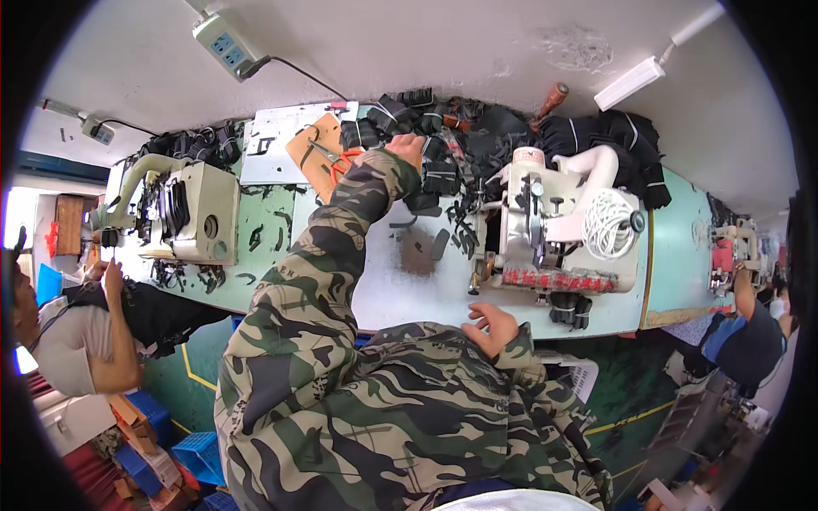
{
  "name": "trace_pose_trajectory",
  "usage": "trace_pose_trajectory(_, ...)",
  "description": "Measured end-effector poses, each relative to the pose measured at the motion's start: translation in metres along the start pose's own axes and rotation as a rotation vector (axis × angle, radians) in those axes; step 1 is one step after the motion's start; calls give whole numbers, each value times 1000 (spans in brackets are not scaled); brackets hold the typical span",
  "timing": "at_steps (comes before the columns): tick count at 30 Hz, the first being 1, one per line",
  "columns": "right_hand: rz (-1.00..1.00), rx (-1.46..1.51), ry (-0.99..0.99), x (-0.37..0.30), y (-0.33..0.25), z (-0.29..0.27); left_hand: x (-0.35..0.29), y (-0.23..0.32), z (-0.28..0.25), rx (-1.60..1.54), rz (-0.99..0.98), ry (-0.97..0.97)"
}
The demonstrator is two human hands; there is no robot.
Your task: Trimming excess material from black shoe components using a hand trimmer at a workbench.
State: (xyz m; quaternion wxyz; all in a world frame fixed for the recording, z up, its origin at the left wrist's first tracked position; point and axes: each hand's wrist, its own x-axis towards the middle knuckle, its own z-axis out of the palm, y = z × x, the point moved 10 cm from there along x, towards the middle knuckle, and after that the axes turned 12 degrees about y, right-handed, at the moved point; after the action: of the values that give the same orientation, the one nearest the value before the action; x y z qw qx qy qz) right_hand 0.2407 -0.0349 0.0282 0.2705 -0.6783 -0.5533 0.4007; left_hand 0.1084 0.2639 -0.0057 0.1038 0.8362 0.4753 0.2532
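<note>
Where banded black bundles (390, 117) lie along the back of the table (379, 294), the left hand (408, 148) is among them, its grip impossible to tell. The right hand (492, 330), loosely unclenched, is near the cream machine (518, 230).

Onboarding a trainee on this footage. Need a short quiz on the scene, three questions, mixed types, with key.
1. Short answer: Which of the camera wearer's hands is up by the tied black bundles toward the back of the table?
2. Multiple choice: The coiled cord on the machine in front of the wearer is
a) red
b) white
c) green
3. True or false: The orange-handled scissors rest on the tan board.

Key: 1. The left hand. 2. b. 3. True.
</note>
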Motion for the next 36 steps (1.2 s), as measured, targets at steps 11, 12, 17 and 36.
trace_pose_trajectory(11,-75,24,-165,11,-30,35,26,3,1,159,34,-7)
trace_pose_trajectory(12,-62,60,-114,15,-32,32,20,11,-25,33,-15,118)
trace_pose_trajectory(17,54,441,206,50,-20,26,-88,57,-67,-552,-536,81)
trace_pose_trajectory(36,579,908,-165,27,6,86,-174,110,-68,-711,-463,4)
